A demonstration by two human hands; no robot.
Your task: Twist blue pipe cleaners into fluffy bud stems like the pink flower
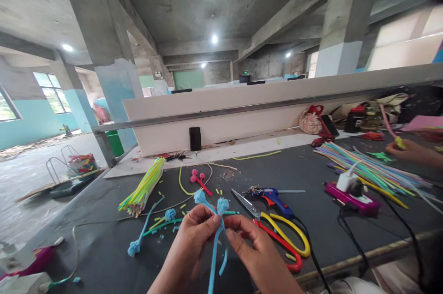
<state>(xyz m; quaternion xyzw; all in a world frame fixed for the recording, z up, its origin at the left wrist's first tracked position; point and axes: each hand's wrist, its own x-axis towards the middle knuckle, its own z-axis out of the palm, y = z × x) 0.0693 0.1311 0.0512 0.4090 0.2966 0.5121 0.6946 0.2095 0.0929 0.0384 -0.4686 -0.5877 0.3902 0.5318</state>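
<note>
Both hands meet at the bottom centre around blue fuzzy stems (215,257) topped by two curled blue knobs. My left hand (198,234) pinches the stems just below the knobs, thumb and fingers pressed together. From the other side, my right hand (247,243) has its thumb and fingertips closed on the same stems. Two stem ends hang down between the palms. To the left lies another blue piece (143,234) with a knob at its lower end, and a loose blue knob (170,214). A pink three-knobbed piece (200,181) lies farther back.
Scissors (277,227) and a blue glue gun (282,202) lie right of my hands. Yellow-green stems (143,188) are bundled at left. Right are a purple power strip (353,198), coloured stems (367,169) and another person's hand (411,152). A phone (195,139) leans against the partition.
</note>
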